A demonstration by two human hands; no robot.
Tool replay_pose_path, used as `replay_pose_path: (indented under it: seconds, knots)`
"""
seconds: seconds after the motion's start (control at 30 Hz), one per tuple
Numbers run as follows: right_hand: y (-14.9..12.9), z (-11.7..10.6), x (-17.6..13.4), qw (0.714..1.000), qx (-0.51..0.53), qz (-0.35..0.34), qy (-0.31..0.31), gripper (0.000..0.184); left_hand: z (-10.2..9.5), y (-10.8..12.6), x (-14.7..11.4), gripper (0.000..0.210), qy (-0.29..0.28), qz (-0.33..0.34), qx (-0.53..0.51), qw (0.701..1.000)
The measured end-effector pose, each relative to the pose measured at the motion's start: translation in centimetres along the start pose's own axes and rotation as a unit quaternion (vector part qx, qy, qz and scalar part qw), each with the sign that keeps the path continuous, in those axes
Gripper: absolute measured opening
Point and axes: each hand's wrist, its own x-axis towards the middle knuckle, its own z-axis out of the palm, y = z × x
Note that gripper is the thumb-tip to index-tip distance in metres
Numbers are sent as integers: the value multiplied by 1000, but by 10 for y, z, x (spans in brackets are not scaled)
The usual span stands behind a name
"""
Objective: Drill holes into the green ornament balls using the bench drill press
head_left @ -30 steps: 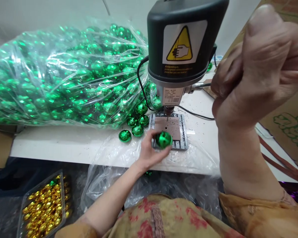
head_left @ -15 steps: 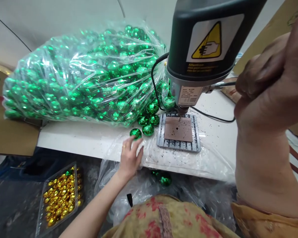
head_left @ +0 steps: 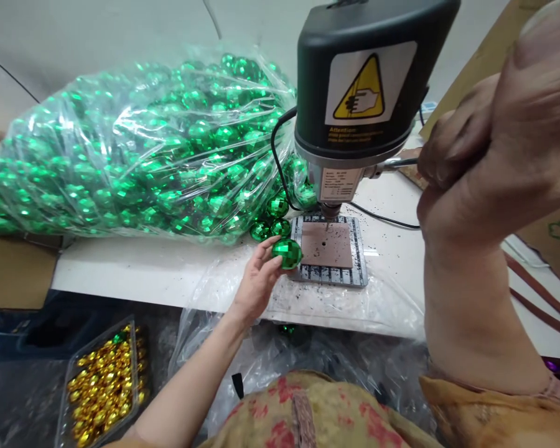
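Head view: my left hand (head_left: 256,280) pinches a ball (head_left: 287,254) by the plate (head_left: 360,267), loading, I judge; next calls for centring under the bit (head_left: 327,226). My right hand (head_left: 499,149) seems closed round the lever (head_left: 401,163).

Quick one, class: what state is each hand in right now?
Left hand: holding a faceted green ball with thumb and fingers.
Right hand: closed on the drill press lever.
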Motion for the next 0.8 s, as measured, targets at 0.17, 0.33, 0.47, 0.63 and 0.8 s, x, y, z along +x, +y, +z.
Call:
replay_pose_path:
  seconds: [0.17, 0.33, 0.47, 0.63, 0.8]
  knots:
    - [9, 7, 4, 991, 41, -125, 39, 52, 36, -12, 27, 49, -18, -98, -115, 988]
    - [14, 9, 6, 988, 57, -143, 20, 50, 40, -22, 43, 50, -25, -34, -19, 999]
    - [10, 10, 4, 985, 65, -157, 21, 51, 41, -25, 48, 52, -26, 30, 81, 996]
    - [6, 12, 3, 991, 34, -125, 28, 55, 44, -32, 56, 51, -26, 66, 153, 986]
    - [4, 11, 1, 993, 12, -113, 27, 61, 50, -34, 55, 46, -25, 121, 225, 967]
